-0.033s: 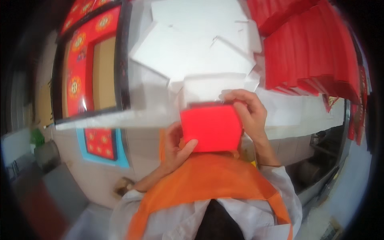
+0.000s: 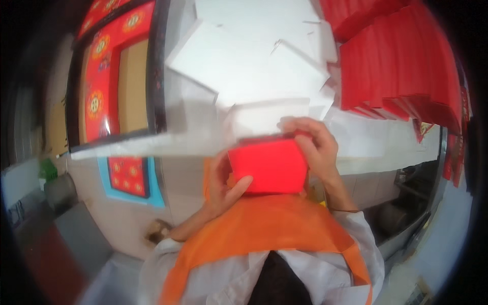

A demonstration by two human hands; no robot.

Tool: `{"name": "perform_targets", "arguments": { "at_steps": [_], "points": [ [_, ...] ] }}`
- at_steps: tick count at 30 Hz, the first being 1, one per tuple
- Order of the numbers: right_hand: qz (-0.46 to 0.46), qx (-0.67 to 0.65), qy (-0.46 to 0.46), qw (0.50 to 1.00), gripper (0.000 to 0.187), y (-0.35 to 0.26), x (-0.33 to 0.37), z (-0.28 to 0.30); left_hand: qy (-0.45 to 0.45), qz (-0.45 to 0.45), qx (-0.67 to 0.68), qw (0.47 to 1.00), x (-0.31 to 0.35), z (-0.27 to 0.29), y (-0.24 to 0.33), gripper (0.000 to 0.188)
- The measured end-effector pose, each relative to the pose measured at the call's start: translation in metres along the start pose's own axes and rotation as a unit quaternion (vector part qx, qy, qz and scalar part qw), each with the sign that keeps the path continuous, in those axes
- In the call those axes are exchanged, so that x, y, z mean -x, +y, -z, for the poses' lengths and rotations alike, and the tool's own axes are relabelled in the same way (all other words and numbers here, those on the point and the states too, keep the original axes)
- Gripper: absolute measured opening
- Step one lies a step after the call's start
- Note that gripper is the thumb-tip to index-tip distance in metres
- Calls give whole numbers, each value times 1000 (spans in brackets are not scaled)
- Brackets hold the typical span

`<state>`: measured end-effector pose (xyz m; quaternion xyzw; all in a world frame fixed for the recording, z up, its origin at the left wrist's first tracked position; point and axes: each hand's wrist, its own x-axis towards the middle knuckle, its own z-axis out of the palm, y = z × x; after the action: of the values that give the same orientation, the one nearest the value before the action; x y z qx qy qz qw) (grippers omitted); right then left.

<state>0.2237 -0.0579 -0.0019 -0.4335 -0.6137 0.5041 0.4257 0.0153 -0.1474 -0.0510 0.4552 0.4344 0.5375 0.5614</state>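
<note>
A red cardboard piece (image 2: 269, 166), with a flat, roughly rectangular red face, is held between both hands in front of my apron. My left hand (image 2: 223, 180) grips its left side, the thumb lying over the near left corner and the other fingers behind it. At the far right corner, my right hand (image 2: 317, 145) pinches the edge with bent fingers and thumb. Just past the dark far edge stands a white flap (image 2: 272, 117); whether it belongs to the red piece I cannot tell. The underside is hidden.
White sheets (image 2: 249, 56) lie overlapping on the table ahead. Red folded cardboard pieces (image 2: 399, 66) stand in a dense row at the right. Patterned red boxes with black edges (image 2: 109, 96) occupy the left. Below the table edge is a patterned red panel (image 2: 128, 175) on light blue.
The view has shifted very slightly. The far edge of the red cardboard piece sits a little lower and more tilted; both hands keep their hold.
</note>
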Motion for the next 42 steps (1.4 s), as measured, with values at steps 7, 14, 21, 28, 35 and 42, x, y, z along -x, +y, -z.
{"name": "perform_targets", "arguments": {
  "at_steps": [7,14,21,28,35,42],
  "points": [
    [-16,-123,-30,992,6,24,30,-22,-56,-29,-198,978,-31,25,24,16],
    [84,17,110,990,7,36,44,-37,28,5,-125,992,-27,16,6,3],
    [8,-209,69,975,19,41,55,-42,94,-33,24,995,-27,6,-3,14],
    [-26,-290,109,951,23,32,51,-48,46,-53,-61,996,-29,9,5,29],
    [-115,-213,110,964,16,17,45,-44,89,44,-71,993,-40,-13,30,27],
    [-82,-156,86,981,11,23,45,-43,20,18,-111,993,-40,-2,17,16]
  ]
}}
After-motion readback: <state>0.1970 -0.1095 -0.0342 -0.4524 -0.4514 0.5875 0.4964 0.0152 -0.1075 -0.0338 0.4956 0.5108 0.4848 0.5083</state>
